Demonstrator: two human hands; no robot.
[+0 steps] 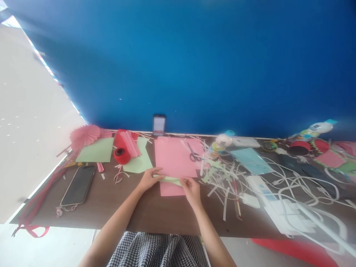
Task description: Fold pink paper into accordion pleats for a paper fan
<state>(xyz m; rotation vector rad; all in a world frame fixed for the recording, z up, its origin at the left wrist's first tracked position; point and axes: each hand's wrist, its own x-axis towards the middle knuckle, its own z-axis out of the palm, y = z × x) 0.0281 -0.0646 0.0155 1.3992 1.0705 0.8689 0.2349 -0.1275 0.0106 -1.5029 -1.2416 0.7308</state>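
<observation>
A narrow strip of folded light green paper stretches between my two hands, over the lower part of a pink paper sheet. My left hand pinches its left end. At the right end, the fingers of my right hand are closed on the same strip. Another piece of pink paper shows below the strip, at the near side. Dark-handled scissors lie on the pink paper beyond my right hand.
Left are a phone, a red ribbon roll, green paper and a pleated pink fan. Right are paper scraps, a glue bottle, a blue packet and a power strip with tangled cables. A small phone leans against the blue wall.
</observation>
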